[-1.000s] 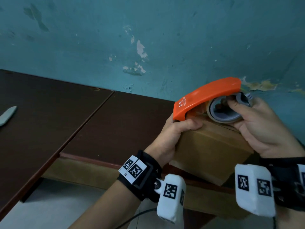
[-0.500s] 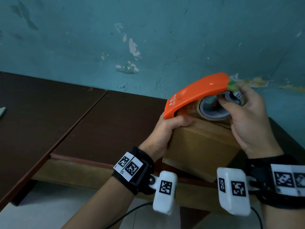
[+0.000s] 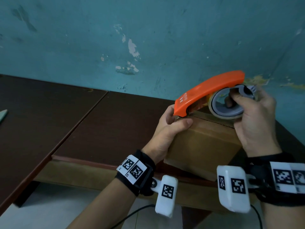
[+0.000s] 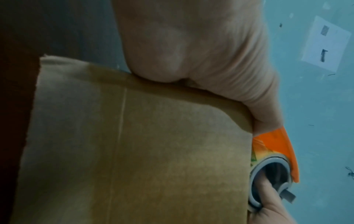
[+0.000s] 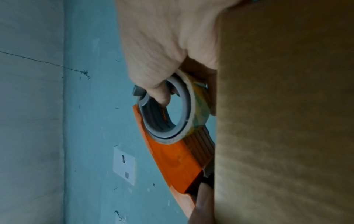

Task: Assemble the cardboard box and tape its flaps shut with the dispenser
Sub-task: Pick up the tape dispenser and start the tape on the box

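A small brown cardboard box (image 3: 199, 146) stands at the near edge of the dark wooden table (image 3: 115, 126), its top flaps folded down. My left hand (image 3: 171, 128) grips the box's upper left edge, thumb on the top. An orange tape dispenser (image 3: 208, 91) with a grey tape roll (image 3: 226, 104) sits on the box top, its front end at the left edge by my left fingers. My right hand (image 3: 250, 123) holds the dispenser, thumb hooked inside the grey ring. In the left wrist view the box (image 4: 134, 151) fills the frame. The right wrist view shows the dispenser (image 5: 172, 159) against the box (image 5: 287, 121).
A teal wall (image 3: 148, 38) with peeling paint rises right behind the table. A second dark table top (image 3: 33, 113) adjoins on the left, with a pale flat object (image 3: 2, 115) at its left edge. Pale floor (image 3: 49, 212) lies below the table's near edge.
The dispenser stays on the box top in both hands. The view has shifted a little, and my right thumb sits deeper inside the tape ring.
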Demonstrator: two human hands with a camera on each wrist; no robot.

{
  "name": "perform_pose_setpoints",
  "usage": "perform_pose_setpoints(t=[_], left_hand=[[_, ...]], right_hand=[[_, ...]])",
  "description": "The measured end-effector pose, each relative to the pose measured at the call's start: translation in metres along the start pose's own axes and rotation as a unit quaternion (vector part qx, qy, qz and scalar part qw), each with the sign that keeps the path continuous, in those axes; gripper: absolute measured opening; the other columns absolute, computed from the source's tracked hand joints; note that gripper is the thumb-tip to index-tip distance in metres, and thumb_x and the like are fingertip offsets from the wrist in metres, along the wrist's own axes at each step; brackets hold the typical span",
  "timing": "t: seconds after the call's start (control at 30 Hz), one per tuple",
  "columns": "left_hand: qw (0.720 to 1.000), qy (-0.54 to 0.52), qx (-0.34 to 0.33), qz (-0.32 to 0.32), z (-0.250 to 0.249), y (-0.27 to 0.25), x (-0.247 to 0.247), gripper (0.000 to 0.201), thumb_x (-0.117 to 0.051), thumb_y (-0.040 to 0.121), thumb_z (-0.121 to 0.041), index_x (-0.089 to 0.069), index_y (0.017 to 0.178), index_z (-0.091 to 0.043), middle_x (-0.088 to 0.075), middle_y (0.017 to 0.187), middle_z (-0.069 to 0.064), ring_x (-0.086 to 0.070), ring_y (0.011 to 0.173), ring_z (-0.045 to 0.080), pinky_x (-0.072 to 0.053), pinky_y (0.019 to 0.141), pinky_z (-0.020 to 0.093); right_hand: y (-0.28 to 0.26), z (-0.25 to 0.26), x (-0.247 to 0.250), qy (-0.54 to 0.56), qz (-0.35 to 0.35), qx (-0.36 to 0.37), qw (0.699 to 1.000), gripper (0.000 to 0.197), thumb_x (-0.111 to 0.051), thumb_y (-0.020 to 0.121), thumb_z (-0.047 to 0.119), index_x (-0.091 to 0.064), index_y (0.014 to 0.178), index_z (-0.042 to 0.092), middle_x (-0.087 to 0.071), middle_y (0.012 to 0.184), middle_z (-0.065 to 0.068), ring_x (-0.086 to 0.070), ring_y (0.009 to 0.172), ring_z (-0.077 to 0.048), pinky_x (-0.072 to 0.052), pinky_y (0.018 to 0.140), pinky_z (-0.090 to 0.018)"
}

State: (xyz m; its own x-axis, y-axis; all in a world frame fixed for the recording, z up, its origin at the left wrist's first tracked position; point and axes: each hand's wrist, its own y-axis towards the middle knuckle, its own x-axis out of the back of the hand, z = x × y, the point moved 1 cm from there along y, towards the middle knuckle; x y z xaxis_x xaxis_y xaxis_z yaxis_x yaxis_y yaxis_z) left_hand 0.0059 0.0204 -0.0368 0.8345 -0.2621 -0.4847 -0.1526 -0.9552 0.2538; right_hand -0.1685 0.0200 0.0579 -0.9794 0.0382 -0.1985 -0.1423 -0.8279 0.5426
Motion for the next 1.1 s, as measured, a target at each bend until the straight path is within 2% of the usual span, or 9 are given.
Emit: perform_pose_setpoints(t=[0.17, 0.27, 0.47, 0.67, 0.83, 0.9, 0.97, 1.03, 1.1], left_hand=[[1.0, 0.016, -0.008, -0.003, -0.003, -0.002, 0.0, 0.077, -0.078, 0.073, -0.028, -0.052, 0.141, -0.002, -0.066, 0.123, 0.019, -0.065, 0.109, 0.031, -0.058, 0.094, 0.041], [1.0, 0.025, -0.015, -0.003, -0.003, -0.004, 0.001, 0.075, -0.079, 0.074, -0.028, -0.052, 0.138, 0.0, -0.065, 0.12, 0.017, -0.065, 0.107, 0.03, -0.057, 0.092, 0.041], [1.0, 0.024, -0.01, -0.005, -0.003, -0.004, 0.0, 0.074, -0.079, 0.074, -0.029, -0.052, 0.138, -0.005, -0.065, 0.123, 0.013, -0.065, 0.109, 0.026, -0.057, 0.091, 0.038], [1.0, 0.015, -0.013, 0.011, -0.001, -0.003, 0.0, 0.063, -0.078, 0.078, -0.027, -0.053, 0.134, -0.013, -0.064, 0.123, 0.006, -0.064, 0.109, 0.022, -0.055, 0.091, 0.036], [1.0, 0.014, -0.018, 0.01, -0.001, -0.004, -0.002, 0.066, -0.079, 0.077, -0.025, -0.051, 0.134, -0.007, -0.065, 0.125, 0.006, -0.064, 0.107, 0.025, -0.055, 0.093, 0.04], [0.999, 0.033, -0.022, 0.007, -0.001, -0.005, -0.003, 0.068, -0.08, 0.075, -0.028, -0.051, 0.133, -0.007, -0.066, 0.124, 0.01, -0.065, 0.109, 0.024, -0.055, 0.097, 0.042], [0.998, 0.06, -0.03, -0.002, -0.001, -0.007, -0.004, 0.074, -0.082, 0.073, -0.031, -0.05, 0.135, -0.006, -0.065, 0.131, 0.018, -0.064, 0.117, 0.023, -0.053, 0.106, 0.044], [0.996, 0.078, -0.034, -0.007, -0.002, -0.008, -0.005, 0.076, -0.082, 0.071, -0.033, -0.05, 0.135, -0.007, -0.063, 0.137, 0.019, -0.064, 0.121, 0.022, -0.051, 0.109, 0.043], [0.996, 0.084, -0.032, -0.007, -0.003, -0.008, -0.004, 0.076, -0.084, 0.071, -0.034, -0.051, 0.135, -0.009, -0.064, 0.137, 0.018, -0.064, 0.126, 0.027, -0.051, 0.111, 0.046]], right_hand=[[-0.007, 0.007, -0.003, -0.025, -0.021, 0.038, 0.999, 0.029, -0.056, 0.085, -0.008, -0.065, 0.09, 0.019, -0.07, 0.077, 0.013, -0.069, 0.077, -0.007, -0.054, 0.071, -0.023], [-0.009, 0.013, -0.003, -0.047, -0.022, 0.062, 0.997, 0.034, -0.056, 0.087, -0.01, -0.063, 0.091, 0.023, -0.069, 0.073, 0.017, -0.067, 0.071, -0.001, -0.053, 0.066, -0.018], [-0.003, 0.005, 0.002, -0.062, -0.03, 0.07, 0.995, 0.022, -0.059, 0.086, -0.003, -0.064, 0.095, 0.017, -0.065, 0.076, 0.013, -0.061, 0.069, -0.007, -0.049, 0.063, -0.023], [0.0, -0.001, 0.005, -0.065, -0.039, 0.028, 0.997, 0.025, -0.057, 0.084, -0.004, -0.064, 0.081, 0.02, -0.063, 0.066, 0.012, -0.058, 0.064, -0.013, -0.048, 0.06, -0.026], [0.0, -0.004, 0.011, -0.109, -0.076, 0.011, 0.991, 0.028, -0.056, 0.072, -0.006, -0.063, 0.068, 0.02, -0.062, 0.058, 0.008, -0.06, 0.059, -0.022, -0.05, 0.059, -0.034], [-0.001, -0.003, 0.013, -0.114, -0.06, 0.014, 0.992, 0.034, -0.054, 0.074, -0.012, -0.063, 0.073, 0.022, -0.064, 0.06, 0.01, -0.063, 0.061, -0.018, -0.053, 0.061, -0.031], [-0.003, -0.001, 0.014, -0.122, -0.034, 0.017, 0.992, 0.041, -0.052, 0.079, -0.015, -0.065, 0.081, 0.024, -0.067, 0.065, 0.015, -0.066, 0.066, -0.008, -0.055, 0.065, -0.024], [-0.004, -0.001, 0.015, -0.126, -0.026, 0.019, 0.992, 0.044, -0.051, 0.079, -0.014, -0.066, 0.085, 0.027, -0.069, 0.071, 0.018, -0.067, 0.073, -0.005, -0.055, 0.07, -0.022], [-0.005, -0.002, 0.015, -0.113, -0.036, 0.02, 0.993, 0.044, -0.052, 0.078, -0.01, -0.069, 0.085, 0.03, -0.071, 0.073, 0.018, -0.069, 0.076, -0.004, -0.056, 0.071, -0.022]])
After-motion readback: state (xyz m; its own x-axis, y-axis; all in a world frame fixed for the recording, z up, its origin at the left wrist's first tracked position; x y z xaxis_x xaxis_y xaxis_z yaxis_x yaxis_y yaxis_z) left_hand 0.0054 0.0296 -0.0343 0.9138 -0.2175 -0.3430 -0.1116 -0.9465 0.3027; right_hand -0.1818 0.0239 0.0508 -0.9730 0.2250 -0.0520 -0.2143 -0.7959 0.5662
